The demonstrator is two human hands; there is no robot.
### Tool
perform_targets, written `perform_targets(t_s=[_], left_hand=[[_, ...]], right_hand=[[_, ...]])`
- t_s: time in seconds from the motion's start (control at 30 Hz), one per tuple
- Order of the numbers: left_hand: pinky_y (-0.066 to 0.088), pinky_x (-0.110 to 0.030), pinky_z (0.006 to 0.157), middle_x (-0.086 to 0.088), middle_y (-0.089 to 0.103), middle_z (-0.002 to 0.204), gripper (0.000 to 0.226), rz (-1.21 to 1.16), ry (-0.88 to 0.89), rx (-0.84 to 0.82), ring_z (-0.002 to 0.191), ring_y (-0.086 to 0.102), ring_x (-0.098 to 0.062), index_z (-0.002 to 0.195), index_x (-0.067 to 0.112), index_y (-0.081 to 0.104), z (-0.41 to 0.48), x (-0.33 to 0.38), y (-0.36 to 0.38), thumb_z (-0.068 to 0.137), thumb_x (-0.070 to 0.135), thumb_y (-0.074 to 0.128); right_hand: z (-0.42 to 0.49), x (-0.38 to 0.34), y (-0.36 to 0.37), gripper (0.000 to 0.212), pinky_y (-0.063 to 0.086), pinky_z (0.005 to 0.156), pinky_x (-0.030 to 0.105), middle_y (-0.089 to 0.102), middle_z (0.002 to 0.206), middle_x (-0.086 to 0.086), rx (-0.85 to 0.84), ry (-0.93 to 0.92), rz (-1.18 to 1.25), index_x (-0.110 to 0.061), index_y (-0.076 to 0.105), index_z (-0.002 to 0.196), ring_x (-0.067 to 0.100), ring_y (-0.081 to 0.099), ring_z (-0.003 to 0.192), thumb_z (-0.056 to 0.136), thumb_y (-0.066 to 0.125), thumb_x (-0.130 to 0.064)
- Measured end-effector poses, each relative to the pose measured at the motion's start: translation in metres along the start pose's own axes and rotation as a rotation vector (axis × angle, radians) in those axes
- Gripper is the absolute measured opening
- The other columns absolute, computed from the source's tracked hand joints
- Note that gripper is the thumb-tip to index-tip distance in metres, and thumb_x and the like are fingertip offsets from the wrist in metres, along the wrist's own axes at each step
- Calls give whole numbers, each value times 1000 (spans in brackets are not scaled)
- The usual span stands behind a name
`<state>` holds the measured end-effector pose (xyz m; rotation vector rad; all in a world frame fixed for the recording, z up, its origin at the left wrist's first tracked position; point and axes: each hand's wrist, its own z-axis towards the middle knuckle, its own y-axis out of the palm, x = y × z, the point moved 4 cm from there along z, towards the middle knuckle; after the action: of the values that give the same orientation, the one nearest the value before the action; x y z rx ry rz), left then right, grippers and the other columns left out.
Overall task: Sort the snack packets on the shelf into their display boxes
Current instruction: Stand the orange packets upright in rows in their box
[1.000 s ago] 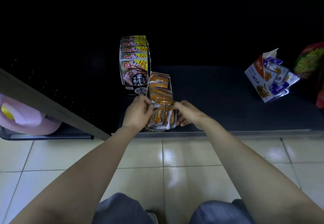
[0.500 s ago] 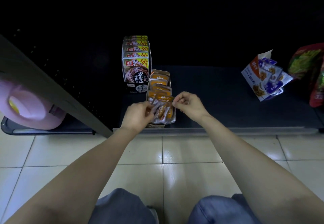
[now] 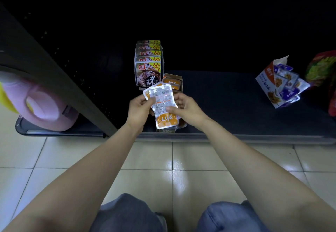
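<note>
The left hand [image 3: 140, 109] and right hand [image 3: 189, 110] each pinch orange snack packets [image 3: 162, 100] above their display box [image 3: 173, 79] at the shelf [image 3: 227, 108] front; these look light, floppy and slick, so probably best gripped by the sealed edges.

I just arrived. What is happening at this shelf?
A person is holding a few orange-and-white snack packets with both hands, the left hand and the right hand gripping opposite sides, just over the orange display box on the low shelf. More packets of the same kind sit in that box. A tilted blue-and-white box with purple packets stands further right, away from the hands.
</note>
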<state>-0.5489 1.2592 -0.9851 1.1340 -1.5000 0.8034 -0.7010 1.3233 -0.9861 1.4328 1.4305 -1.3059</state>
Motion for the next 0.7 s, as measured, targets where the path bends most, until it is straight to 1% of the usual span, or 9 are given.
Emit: perform_targets(t_s=[0.07,0.1,0.17,0.3,0.4,0.47,0.57,0.63,0.7], left_hand=[[56,-26,66,-4,74,94,21,-63,-82,-124,77,70,-14,115,4,65,-1,-5,4,97,6,56],[57,-26,67,-4,73,96,24,-43,-108,-171,79,71,-14,119,4,63,-2,-7,5,96,5,56],[57,-27,68,-6,73,96,26,21,-139,-214,78,70,-15,120,3,62,-3,-11,6,95,5,58],[58,-29,67,-6,74,88,8,-61,-215,-194,75,71,-16,98,7,62,-4,-13,4,94,14,61],[58,-27,62,-4,74,84,6,-110,-257,-204,72,71,-15,97,9,61,-5,-13,8,98,13,56],[57,-26,59,-4,74,83,7,-86,-242,-164,69,71,-16,100,8,62,-4,-12,7,94,7,60],[58,-26,61,-1,75,78,13,-58,-226,-81,67,70,-15,99,9,64,-1,-11,3,87,4,69],[57,-27,63,0,74,77,10,-33,-231,-38,67,69,-16,94,10,65,-1,-15,1,87,6,70],[57,-27,61,-3,73,81,9,21,-226,-12,68,69,-16,92,11,64,0,-18,-1,87,6,70]], right_hand=[[-1,3,-1,27,57,79,27,68,102,9,16,27,69,-6,59,109,16,67,89,85,72,-8],[-2,5,-3,24,56,79,30,69,101,12,27,36,89,-5,59,107,18,67,87,86,71,-7],[-4,8,-7,17,56,76,30,70,94,13,30,47,112,-11,60,103,17,68,79,89,67,-7],[-8,7,-11,16,51,57,21,71,89,14,22,71,95,-11,54,109,15,66,70,94,62,-12],[-10,7,-14,13,53,58,25,71,88,11,32,84,106,-13,53,105,16,68,71,94,62,-13],[-9,6,-16,9,53,59,24,70,86,9,34,89,130,-12,55,99,13,69,70,93,63,-11],[-7,2,-24,7,47,58,17,67,82,8,166,51,114,-10,61,89,7,64,66,90,66,-5],[-10,-1,-33,6,42,51,14,63,77,7,312,37,156,-8,61,88,1,57,54,90,65,-3],[-14,-4,-41,7,36,42,15,62,73,10,398,5,245,-6,58,88,1,50,43,93,61,-3]])
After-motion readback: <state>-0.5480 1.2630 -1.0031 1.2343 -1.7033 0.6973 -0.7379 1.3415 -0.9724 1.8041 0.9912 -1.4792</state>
